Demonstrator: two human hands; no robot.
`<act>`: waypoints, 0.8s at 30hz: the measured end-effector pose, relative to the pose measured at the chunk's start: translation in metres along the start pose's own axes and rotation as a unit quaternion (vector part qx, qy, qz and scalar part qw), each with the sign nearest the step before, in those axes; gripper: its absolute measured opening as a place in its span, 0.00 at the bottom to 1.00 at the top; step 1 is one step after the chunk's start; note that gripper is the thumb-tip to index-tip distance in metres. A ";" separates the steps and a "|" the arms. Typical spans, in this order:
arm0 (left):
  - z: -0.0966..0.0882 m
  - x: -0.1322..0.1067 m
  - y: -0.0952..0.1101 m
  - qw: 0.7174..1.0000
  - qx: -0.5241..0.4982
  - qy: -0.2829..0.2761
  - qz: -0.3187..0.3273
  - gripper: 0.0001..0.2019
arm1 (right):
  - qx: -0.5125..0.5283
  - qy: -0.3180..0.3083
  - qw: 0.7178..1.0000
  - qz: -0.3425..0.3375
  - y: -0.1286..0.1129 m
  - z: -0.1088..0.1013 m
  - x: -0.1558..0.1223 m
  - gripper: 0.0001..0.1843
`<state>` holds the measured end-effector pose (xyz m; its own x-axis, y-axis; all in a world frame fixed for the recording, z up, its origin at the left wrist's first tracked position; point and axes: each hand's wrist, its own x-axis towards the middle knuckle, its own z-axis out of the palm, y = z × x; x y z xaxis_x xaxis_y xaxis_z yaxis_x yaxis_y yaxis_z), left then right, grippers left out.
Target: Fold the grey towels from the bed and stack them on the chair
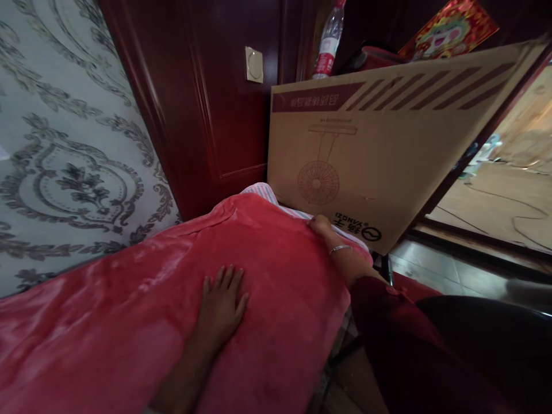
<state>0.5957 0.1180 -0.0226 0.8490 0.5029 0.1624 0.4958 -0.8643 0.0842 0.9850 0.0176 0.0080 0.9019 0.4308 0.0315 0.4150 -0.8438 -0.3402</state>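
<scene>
A red plush blanket (129, 310) covers a bed and runs from the lower left up to the middle. My left hand (222, 305) lies flat on it with the fingers stretched out and holds nothing. My right hand (321, 225), with a thin bracelet on the wrist, reaches to the blanket's far corner beside a striped sheet (263, 192). Its fingers curl over the blanket's edge and are mostly hidden behind it.
A large cardboard fan box (388, 155) leans upside down just behind the bed corner. Dark red wood panelling (207, 103) with a wall switch (254, 64) and patterned wallpaper (69, 161) stand behind. A plastic bottle (328, 43) stands above the box. A tiled floor and doorway lie right.
</scene>
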 end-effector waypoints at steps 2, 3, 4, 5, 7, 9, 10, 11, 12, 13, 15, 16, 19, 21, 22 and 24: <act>0.000 0.000 0.001 1.000 0.000 0.009 -0.002 0.29 | 0.000 0.018 1.000 0.010 -0.001 0.006 0.005 0.20; 0.000 0.000 0.001 1.000 0.000 0.010 -0.001 0.28 | 0.000 0.027 1.000 0.015 -0.001 0.009 0.006 0.21; 0.000 -0.001 0.002 1.000 0.001 0.007 0.000 0.28 | 0.000 0.033 0.999 0.018 0.001 0.013 0.006 0.22; 0.000 -0.001 0.002 1.000 0.001 -0.002 0.001 0.28 | -0.001 0.037 0.999 0.021 0.002 0.017 0.006 0.23; 0.002 -0.001 0.003 1.000 0.003 -0.025 -0.004 0.29 | -0.003 0.039 0.999 0.026 0.004 0.025 0.004 0.23; 0.005 -0.002 0.003 0.999 0.011 -0.038 -0.007 0.29 | -0.006 0.041 0.999 0.028 0.005 0.031 0.003 0.23; 0.006 -0.002 0.003 0.999 0.016 -0.040 -0.006 0.29 | -0.008 0.042 0.999 0.029 0.005 0.033 0.002 0.23; 0.006 -0.002 0.002 0.999 0.019 -0.040 -0.005 0.30 | -0.010 0.042 0.999 0.029 0.005 0.034 0.002 0.23; 0.006 -0.003 0.002 0.999 0.021 -0.040 -0.003 0.30 | -0.011 0.041 0.999 0.029 0.005 0.034 0.001 0.23; 0.006 -0.003 0.002 0.999 0.023 -0.040 -0.002 0.30 | -0.012 0.039 0.999 0.029 0.004 0.033 0.001 0.23; 0.005 -0.003 0.003 0.999 0.025 -0.042 -0.002 0.29 | -0.013 0.036 0.999 0.025 0.002 0.028 -0.001 0.23; 0.003 -0.003 0.004 0.999 0.026 -0.043 -0.004 0.29 | -0.013 0.037 0.999 0.022 0.001 0.024 -0.003 0.23; 0.000 -0.003 0.005 0.998 0.025 -0.053 -0.007 0.29 | -0.014 0.054 0.998 0.005 -0.009 0.014 -0.019 0.24; -0.002 -0.002 0.005 0.998 0.027 -0.055 -0.006 0.30 | -0.019 0.074 0.996 -0.038 -0.019 0.012 -0.042 0.26; -0.002 -0.001 0.005 0.998 0.029 -0.053 -0.005 0.30 | -0.024 0.079 0.993 -0.079 -0.024 0.014 -0.057 0.28; -0.003 -0.001 0.005 0.998 0.032 -0.049 -0.003 0.30 | -0.035 0.066 0.979 -0.187 -0.034 0.022 -0.094 0.32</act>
<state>0.5968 0.1136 -0.0194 0.8581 0.5093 0.0655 0.5090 -0.8605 0.0216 0.8841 0.0127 -0.0037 0.6906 0.6735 0.2636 0.7228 -0.6565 -0.2161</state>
